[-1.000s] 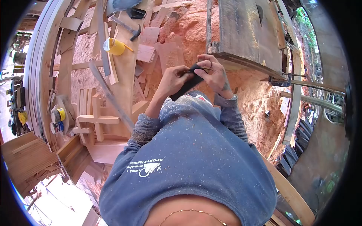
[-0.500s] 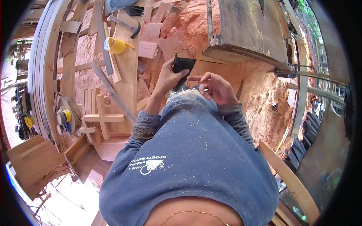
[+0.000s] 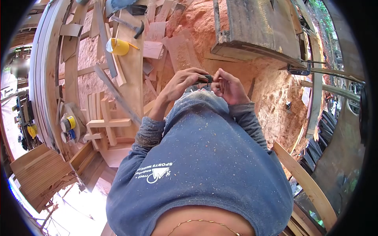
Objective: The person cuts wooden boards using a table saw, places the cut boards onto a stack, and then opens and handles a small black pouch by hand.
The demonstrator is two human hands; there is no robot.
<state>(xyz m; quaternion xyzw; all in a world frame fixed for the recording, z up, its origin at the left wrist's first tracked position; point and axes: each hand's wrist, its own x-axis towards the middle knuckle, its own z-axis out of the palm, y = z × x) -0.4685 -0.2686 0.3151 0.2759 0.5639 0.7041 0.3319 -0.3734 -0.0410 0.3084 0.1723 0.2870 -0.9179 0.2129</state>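
Observation:
A dark, folded piece (image 3: 203, 79) is held in front of my chest, mostly covered by the fingers. My left hand (image 3: 184, 83) is wrapped round it from the left, its back turned up. Close on the right, my right hand (image 3: 230, 87) has its fingers curled and pinched at the end of the dark piece. Whatever lies between those right fingertips is too small to make out.
A yellow cup (image 3: 120, 47) and a hammer (image 3: 138, 29) lie on a long board at the upper left. Crossed wooden pieces (image 3: 108, 123) stand at the left. A large wooden box (image 3: 260, 31) is at the upper right, beside a clamp (image 3: 299, 70).
The dark piece was upright in my left hand and is now turned and folded lower between both hands. My right hand has risen and come to its end.

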